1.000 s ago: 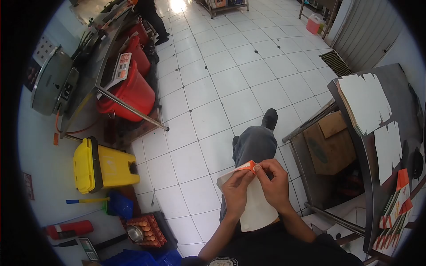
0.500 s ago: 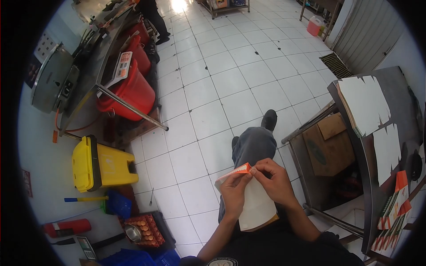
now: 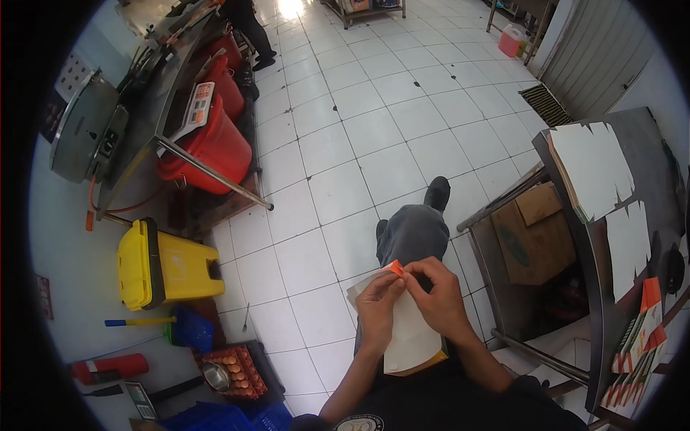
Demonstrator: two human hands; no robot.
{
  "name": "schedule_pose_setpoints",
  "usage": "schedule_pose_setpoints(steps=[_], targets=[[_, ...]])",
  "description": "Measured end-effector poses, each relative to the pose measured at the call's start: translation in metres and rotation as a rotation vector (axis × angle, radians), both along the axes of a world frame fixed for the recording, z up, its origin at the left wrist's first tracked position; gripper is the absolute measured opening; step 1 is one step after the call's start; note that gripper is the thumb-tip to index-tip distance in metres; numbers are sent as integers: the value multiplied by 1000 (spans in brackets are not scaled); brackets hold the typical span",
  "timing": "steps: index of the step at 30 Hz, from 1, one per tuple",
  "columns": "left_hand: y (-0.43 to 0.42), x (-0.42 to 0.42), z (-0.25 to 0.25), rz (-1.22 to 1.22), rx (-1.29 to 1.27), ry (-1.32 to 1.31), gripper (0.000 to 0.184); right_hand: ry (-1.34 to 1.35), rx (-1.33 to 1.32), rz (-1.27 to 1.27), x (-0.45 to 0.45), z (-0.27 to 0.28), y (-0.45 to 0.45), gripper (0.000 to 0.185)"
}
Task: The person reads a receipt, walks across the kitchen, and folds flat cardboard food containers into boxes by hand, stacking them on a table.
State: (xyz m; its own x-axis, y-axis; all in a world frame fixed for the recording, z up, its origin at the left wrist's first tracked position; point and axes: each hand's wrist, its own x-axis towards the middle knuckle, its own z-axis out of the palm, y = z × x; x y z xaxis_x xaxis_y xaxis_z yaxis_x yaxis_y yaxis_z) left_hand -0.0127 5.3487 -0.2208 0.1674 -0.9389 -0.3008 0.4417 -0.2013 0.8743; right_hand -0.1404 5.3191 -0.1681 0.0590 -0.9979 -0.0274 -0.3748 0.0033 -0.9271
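Over my lap lies a die-cut cardboard sheet (image 3: 413, 341), pale on the upper face, with an orange printed flap folded up at its far edge. My left hand (image 3: 376, 309) is closed on that far edge, thumb on top. My right hand (image 3: 436, 296) pinches the orange corner, its fingertips meeting those of my left hand. The two hands partly hide the fold. On the metal table to my right are a stack of flat cardboard sheets (image 3: 593, 169), another sheet (image 3: 627, 244) and several folded orange-and-white cartons (image 3: 636, 352).
A cardboard box (image 3: 532, 233) sits under the right table. At left stand red tubs (image 3: 212, 154), a yellow bin (image 3: 169, 262), a fire extinguisher (image 3: 111, 368) and an egg tray (image 3: 241, 373) holding a metal bowl. Another person's legs (image 3: 248, 32) show far off.
My fingers have shifted slightly on the orange corner, and less of the printed flap shows now. The sheet has tilted a little on my lap.
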Motion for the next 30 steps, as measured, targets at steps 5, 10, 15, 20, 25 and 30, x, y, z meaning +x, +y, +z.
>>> schedule_pose_setpoints(steps=[5, 10, 15, 20, 25, 30], targets=[[-3, -5, 10, -14, 32, 54, 25, -69, -38, -43, 2, -9, -5, 17], [-11, 5, 15, -60, 187, 167, 38, -25, 6, -23, 1, -10, -2, 18], [-14, 13, 16, -77, 238, 79, 34, 27, 92, -7, 1, -15, 1, 17], [-7, 12, 14, -66, 190, -31, 20, 33, 86, -69, -6, -24, 1, 17], [3, 3, 10, -78, 78, -180, 15, -222, 290, -141, -6, -24, 4, 18], [4, -2, 11, -55, 113, -35, 16, -216, 237, -121, -3, -30, 9, 18]])
